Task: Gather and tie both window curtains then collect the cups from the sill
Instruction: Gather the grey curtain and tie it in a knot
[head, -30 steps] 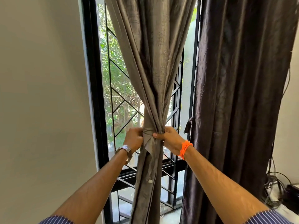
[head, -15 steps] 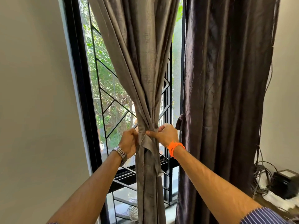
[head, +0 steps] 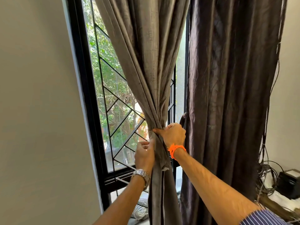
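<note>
The grey left curtain (head: pixel 146 54) hangs gathered into a narrow waist, with a strip of the same cloth (head: pixel 159 153) wound around it there. My right hand (head: pixel 172 135) pinches that tie at the waist, thumb pressed on the wrap. My left hand (head: pixel 144 155) sits lower on the left side of the bundle, fingers spread and touching the cloth. The dark brown right curtain (head: pixel 227 95) hangs loose beside it, a dark tie-back loop (head: pixel 183 118) at its left edge. No cups are visible.
A black window frame (head: pixel 84 95) with a diagonal metal grille (head: pixel 120 111) stands behind the curtains. Cables (head: pixel 266 176) and a black box (head: pixel 289 182) lie at the lower right. A pale woven object (head: pixel 141 210) rests low by the window. Beige wall fills the left.
My left hand has let go of the tie, dropped lower and spread its fingers. My right hand keeps its pinch. The view has tilted and shifted to the right.
</note>
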`<state>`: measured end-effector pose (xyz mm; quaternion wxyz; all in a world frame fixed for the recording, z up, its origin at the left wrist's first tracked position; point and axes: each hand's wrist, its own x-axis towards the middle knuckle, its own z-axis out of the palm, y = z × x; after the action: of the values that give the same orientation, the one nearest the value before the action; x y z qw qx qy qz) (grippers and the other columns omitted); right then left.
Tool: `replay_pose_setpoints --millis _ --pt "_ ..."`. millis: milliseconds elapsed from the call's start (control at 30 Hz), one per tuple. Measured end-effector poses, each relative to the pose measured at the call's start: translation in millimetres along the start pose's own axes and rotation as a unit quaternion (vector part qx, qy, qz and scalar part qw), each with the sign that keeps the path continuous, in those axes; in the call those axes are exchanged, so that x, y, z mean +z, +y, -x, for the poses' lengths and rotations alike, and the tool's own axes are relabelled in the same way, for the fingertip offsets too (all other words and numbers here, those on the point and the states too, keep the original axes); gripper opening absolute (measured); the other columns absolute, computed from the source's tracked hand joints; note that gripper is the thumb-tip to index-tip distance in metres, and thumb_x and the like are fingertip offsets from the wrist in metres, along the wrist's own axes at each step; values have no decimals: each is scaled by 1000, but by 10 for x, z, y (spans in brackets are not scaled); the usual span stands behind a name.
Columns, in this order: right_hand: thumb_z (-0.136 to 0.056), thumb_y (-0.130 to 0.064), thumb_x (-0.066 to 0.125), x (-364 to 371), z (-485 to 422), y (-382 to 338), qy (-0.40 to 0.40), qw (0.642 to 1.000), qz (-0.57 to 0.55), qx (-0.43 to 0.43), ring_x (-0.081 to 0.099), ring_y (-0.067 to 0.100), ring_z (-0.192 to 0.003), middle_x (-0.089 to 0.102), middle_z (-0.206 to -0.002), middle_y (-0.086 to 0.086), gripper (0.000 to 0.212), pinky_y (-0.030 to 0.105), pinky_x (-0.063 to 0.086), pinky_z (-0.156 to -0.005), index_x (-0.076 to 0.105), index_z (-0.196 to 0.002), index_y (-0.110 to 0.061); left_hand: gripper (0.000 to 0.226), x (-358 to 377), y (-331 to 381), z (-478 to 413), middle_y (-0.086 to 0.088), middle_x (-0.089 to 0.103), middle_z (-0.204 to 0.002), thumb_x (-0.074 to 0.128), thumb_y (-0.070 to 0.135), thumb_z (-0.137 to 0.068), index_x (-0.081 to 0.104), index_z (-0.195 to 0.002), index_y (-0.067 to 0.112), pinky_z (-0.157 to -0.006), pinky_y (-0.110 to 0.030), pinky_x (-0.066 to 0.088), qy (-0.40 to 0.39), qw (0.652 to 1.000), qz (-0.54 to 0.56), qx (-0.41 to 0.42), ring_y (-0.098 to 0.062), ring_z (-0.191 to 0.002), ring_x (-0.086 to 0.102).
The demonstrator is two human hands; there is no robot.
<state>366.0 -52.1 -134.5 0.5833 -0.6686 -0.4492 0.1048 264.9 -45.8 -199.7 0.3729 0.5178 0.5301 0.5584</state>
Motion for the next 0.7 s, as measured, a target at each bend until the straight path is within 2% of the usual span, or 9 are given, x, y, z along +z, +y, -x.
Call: replay_pose_setpoints --millis 67,167,233,300,367,467,533,600,700 --pt "-57 -44 86 38 39 -9 19 1000 1 -4 58 19 -53 61 -54 1 44 34 54 -53 53 -52 -16 40 60 -16 101 3 62 -95 68 55 -79 50 -97 24 -67 -36 56 1 1000 -6 29 -18 -81 64" --pt "-59 -41 84 75 85 17 49 998 2 -26 58 20 -58 59 -57 -2 43 32 51 -55 50 -56 -16 55 67 53 117 0 55 -104 84 30 -69 44 -106 24 -70 -38 55 28 997 6 69 -20 -88 61" --pt "-61 -38 84 76 107 51 59 997 0 -50 58 16 -59 59 -58 -6 39 33 51 -57 50 -58 -18 62 41 116 131 0 51 -107 84 15 -65 41 -108 25 -66 -39 56 50 993 28 99 -22 -83 63" --pt "-61 -36 84 50 116 75 45 996 -2 -78 60 14 -61 61 -61 -8 35 32 52 -59 52 -59 -21 61 7 166 164 3 47 -109 82 8 -66 40 -106 28 -56 -29 54 79 983 48 158 -14 -71 65" --pt "-59 -36 83 6 102 82 21 994 16 -110 61 12 -63 63 -63 -8 29 29 52 -60 57 -60 -23 52 -50 197 194 7 48 -107 78 3 -70 45 -101 27 -51 -14 49 91 965 41 242 -2 -71 64" --pt "-63 -30 80 -78 54 62 -43 982 82 -163 63 11 -69 69 -73 -8 14 29 55 -71 73 -73 -25 29 -198 113 145 5 61 -97 67 -12 -72 62 -84 14 -66 -20 54 30 913 -23 406 -8 -85 65" --pt "-67 -25 79 -154 20 13 -102 974 95 -177 64 10 -73 71 -78 -5 15 26 55 -75 76 -81 -23 29 -345 38 76 0 71 -101 59 -18 -71 70 -80 8 -81 -22 54 -21 872 -83 482 -9 -96 66" --pt "-70 -17 78 -225 -22 -51 -171 964 111 -172 64 10 -79 71 -82 -3 19 21 51 -74 77 -88 -20 32 -486 25 0 -2 72 -108 55 -13 -68 74 -85 5 -87 -18 53 -64 834 -139 529 -11 -100 68" --pt "-72 3 64 -303 -70 -137 -267 945 108 -155 65 14 -88 70 -91 2 11 32 56 -83 70 -73 -6 33 -647 98 -124 -4 72 -111 52 1 -71 76 -94 7 -86 -18 53 -125 770 -212 589 -12 -98 69"
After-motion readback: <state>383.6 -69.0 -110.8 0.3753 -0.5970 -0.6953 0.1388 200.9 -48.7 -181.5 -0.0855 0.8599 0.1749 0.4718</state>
